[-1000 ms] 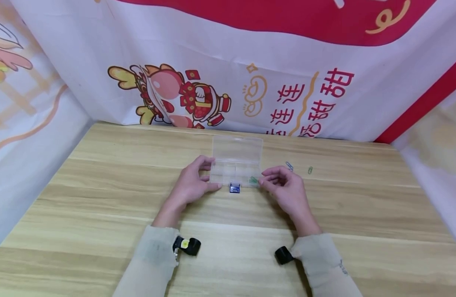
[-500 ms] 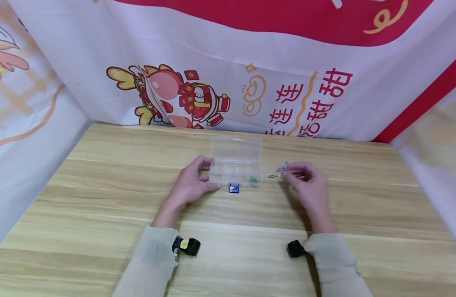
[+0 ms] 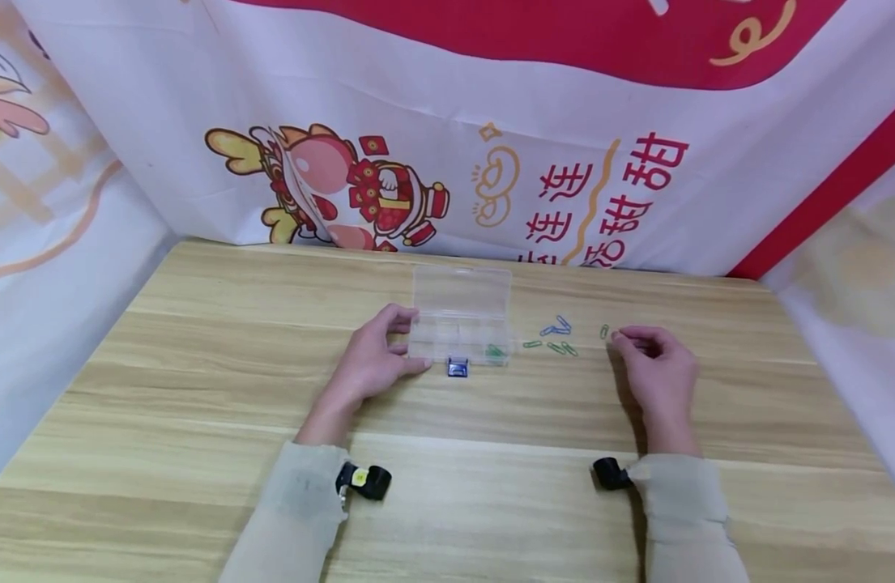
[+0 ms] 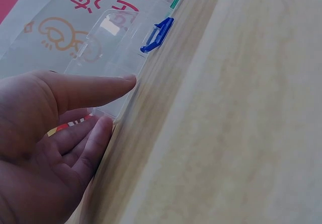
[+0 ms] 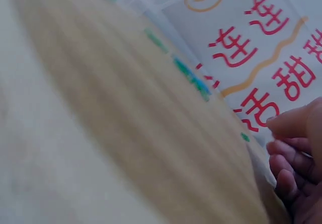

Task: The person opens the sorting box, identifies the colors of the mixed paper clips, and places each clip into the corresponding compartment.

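Note:
A clear plastic compartment box [image 3: 434,346] lies on the table with its lid [image 3: 462,290] raised at the back and a blue latch [image 3: 458,368] folded down at the front. My left hand [image 3: 372,356] holds the box's left end, thumb along the front edge and fingers at the side. Green paper clips [image 3: 495,351] lie in the front right compartment. My right hand [image 3: 658,364] has loosely curled fingers, the tips right beside a lone green paper clip [image 3: 603,331]; nothing shows between them in the right wrist view.
Between the box and my right hand lie several loose paper clips: blue ones [image 3: 561,324] farther back, green ones [image 3: 556,348] nearer. A printed cloth [image 3: 345,81] hangs behind the wooden table [image 3: 476,502].
My right hand has moved right, from the box's right end past the loose clips to the lone green paper clip, uncovering the clips it hid. The left hand keeps its hold on the box.

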A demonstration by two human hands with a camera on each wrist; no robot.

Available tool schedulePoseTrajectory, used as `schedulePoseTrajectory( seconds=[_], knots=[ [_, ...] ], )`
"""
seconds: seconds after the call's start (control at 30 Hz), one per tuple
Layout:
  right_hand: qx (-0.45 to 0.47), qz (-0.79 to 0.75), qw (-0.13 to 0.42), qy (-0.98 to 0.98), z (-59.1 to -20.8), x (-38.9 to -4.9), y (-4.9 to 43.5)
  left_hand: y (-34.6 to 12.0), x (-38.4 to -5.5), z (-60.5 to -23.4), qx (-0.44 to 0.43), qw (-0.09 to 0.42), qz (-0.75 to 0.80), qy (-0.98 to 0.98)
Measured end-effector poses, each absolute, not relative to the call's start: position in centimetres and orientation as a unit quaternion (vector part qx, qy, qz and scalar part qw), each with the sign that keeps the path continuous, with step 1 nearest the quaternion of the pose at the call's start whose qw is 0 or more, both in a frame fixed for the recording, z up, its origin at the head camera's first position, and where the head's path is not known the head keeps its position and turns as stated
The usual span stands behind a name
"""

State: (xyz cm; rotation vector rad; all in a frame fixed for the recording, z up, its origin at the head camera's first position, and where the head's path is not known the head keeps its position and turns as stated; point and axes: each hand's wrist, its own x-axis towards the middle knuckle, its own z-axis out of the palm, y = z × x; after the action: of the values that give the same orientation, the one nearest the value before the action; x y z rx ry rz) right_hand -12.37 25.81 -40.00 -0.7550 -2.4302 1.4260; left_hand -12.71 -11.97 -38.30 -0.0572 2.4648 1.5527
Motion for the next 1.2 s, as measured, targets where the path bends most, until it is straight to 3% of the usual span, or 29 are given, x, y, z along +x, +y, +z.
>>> schedulePoseTrajectory(
  seconds=[0.27, 1.2],
  knots=[
    [-0.27, 0.399, 0.066, -0.874, -39.7, -12.9, 24.5, -12.0, -12.8, -38.4, -0.01, 0.11, 0.533, 0.839],
    [-0.276, 0.376, 0.057, -0.883, -39.6, -13.6, 23.8, -12.2, -12.6, -38.2, -0.008, 0.105, 0.525, 0.844]
  ],
)
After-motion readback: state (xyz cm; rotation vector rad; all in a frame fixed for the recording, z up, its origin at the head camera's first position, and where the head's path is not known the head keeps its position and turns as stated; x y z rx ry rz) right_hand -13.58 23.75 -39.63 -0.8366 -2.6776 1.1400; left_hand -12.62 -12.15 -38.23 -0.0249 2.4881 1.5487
